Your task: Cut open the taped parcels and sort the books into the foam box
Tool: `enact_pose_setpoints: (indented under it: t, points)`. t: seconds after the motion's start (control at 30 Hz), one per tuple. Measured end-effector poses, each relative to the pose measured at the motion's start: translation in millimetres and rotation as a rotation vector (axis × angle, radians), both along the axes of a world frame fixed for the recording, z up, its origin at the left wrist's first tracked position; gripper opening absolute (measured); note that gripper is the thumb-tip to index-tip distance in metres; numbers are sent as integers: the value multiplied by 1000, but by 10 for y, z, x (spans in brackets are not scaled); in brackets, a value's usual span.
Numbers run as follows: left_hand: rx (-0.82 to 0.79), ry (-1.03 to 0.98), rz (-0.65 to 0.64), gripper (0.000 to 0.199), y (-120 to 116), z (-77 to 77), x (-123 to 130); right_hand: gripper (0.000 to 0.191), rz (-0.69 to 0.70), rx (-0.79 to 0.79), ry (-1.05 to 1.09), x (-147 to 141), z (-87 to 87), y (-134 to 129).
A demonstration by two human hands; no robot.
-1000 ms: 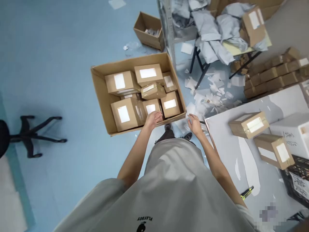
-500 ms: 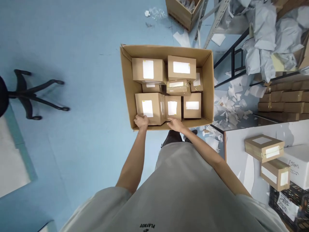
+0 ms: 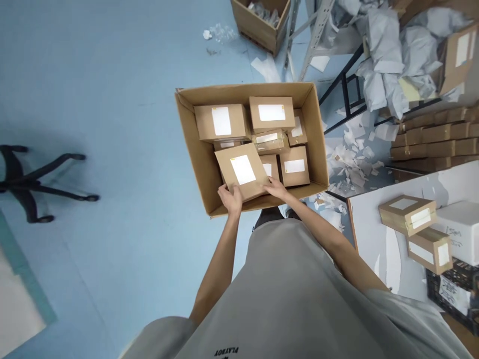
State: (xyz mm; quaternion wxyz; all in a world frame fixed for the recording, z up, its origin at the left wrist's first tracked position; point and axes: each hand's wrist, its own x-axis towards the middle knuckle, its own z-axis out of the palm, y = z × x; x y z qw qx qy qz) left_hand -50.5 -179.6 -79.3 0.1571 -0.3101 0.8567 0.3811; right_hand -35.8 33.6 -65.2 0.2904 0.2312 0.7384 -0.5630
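A large open carton (image 3: 245,90) in front of me holds several smaller cardboard boxes with white labels. Between my hands, a labelled cardboard box (image 3: 239,167) is turned at an angle above its neighbours. My left hand (image 3: 231,199) grips its near left corner, thumb on the top face. At its near right edge is my right hand (image 3: 275,188), fingers against the side. Partly covered beside it lies a smaller box (image 3: 274,172); another box (image 3: 295,172) sits farther right. Behind are a wide box (image 3: 207,122), a box with a broad label (image 3: 286,119) and a taped box (image 3: 275,144).
A black chair base (image 3: 41,184) stands on the blue floor at left. Another carton (image 3: 258,30) and a metal shelf leg (image 3: 318,37) are at the back. Grey parcel bags (image 3: 385,45), paper scraps (image 3: 355,154) and two stacked boxes (image 3: 407,217) are on the right.
The box in my hands has come up from its place and turned, with its right side swung over the smaller box. My view has shifted slightly.
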Motion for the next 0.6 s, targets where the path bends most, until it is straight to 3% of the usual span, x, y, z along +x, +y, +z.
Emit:
enact_pose_setpoints:
  t: [0.13,0.23,0.4,0.5,0.6]
  points:
    - [92,243,-106,28,223,493,-56,51,-181,-43,182,176,498,391]
    - [210,331,-238,29,628,759,-124,61,-374,43,401,482,910,761]
    - [476,310,-491,40,1722,962,3,64,-654,372,637,1312,1477,1356]
    - [662,192,-700,44,2456,1083,310,59,-772,590,694,1929,1703,1674]
    - [790,55,-890,42,3126,1239,773,54,-889,765,682,2600,1852,1952]
